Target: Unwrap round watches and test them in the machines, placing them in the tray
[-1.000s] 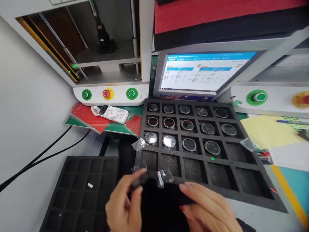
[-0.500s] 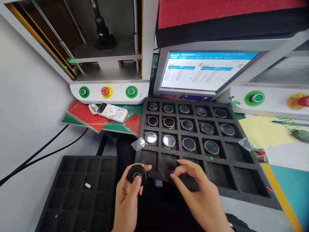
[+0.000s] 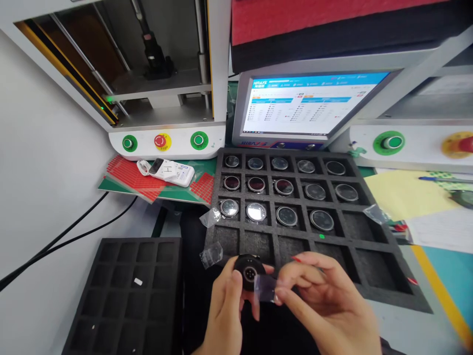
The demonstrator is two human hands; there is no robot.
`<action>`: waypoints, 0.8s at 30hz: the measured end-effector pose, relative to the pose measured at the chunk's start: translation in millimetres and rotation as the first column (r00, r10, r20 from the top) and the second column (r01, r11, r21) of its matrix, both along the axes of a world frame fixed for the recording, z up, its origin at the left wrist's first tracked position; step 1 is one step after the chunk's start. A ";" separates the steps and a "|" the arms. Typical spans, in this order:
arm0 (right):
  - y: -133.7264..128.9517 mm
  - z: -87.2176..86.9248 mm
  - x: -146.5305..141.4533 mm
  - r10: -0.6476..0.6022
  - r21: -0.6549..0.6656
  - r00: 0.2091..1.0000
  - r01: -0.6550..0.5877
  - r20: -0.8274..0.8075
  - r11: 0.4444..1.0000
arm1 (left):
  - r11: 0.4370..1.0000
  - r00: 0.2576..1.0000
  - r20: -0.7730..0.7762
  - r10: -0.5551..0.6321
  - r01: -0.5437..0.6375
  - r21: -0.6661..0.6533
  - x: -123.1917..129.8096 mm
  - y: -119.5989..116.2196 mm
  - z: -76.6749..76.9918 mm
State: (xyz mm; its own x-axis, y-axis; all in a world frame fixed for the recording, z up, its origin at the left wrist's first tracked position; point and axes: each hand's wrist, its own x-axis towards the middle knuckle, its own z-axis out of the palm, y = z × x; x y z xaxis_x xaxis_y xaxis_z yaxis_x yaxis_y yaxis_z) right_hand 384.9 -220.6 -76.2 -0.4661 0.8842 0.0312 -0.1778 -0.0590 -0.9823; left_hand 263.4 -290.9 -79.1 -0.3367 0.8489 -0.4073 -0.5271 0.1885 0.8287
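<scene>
My left hand (image 3: 227,308) is closed around a round black watch body (image 3: 244,265), its sensor back with metal contacts facing up. Between thumb and fingertips, my right hand (image 3: 325,301) pinches a small clear plastic film (image 3: 266,288), which overlaps the watch's lower right edge; whether it sticks to the watch I cannot tell. Just beyond both hands lies a black foam tray (image 3: 397,296) with square pockets. Several round watch faces (image 3: 321,220) sit in its upper three rows. One clear film scrap (image 3: 211,254) rests at the tray's left edge.
A second foam tray (image 3: 121,291) is at lower left. Behind stand a press machine (image 3: 166,140) with green and red buttons and a lit monitor (image 3: 314,106). Red sticker sheets (image 3: 133,177) and a white handheld device (image 3: 173,171) lie on the left. Yellow paper (image 3: 391,195) lies right.
Both hands have shifted right with the watch. My left thumb has moved off the watch's centre. Clear film now shows in my right fingers, and a film scrap appears at the tray's left edge.
</scene>
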 end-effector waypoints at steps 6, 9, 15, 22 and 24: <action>-6.0 -1.7 -1.5 -0.007 -0.004 1.000 0.007 0.008 1.000 | 0.994 0.992 -0.121 0.043 -0.029 0.110 9.0 -1.2 -0.2; -7.2 -0.5 -3.7 -0.012 -0.020 1.000 0.011 -0.006 1.000 | 0.988 0.981 -0.183 0.065 -0.038 0.148 11.1 -0.9 3.0; -6.4 -0.6 -3.1 -0.001 0.001 1.000 0.001 0.011 1.000 | 0.984 0.963 -0.231 0.141 -0.110 0.144 17.8 -3.1 2.3; -5.7 -2.1 -1.7 -0.011 0.002 0.999 0.011 0.030 1.000 | 0.983 0.949 -0.268 0.164 -0.135 0.122 23.7 -6.2 -2.5; -6.7 -1.5 -2.3 -0.030 -0.016 0.999 0.030 0.034 0.999 | 0.982 0.945 -0.278 0.174 -0.147 0.118 23.5 -5.1 -0.3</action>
State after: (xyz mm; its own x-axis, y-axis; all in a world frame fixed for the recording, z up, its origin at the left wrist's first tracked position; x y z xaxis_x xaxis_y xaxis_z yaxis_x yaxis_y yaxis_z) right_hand 382.7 -227.3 -77.8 -0.4399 0.8981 0.0018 -0.1468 -0.0699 -0.9867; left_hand 286.9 -296.0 -79.4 -0.5620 0.8039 -0.1944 -0.2823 0.0344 0.9587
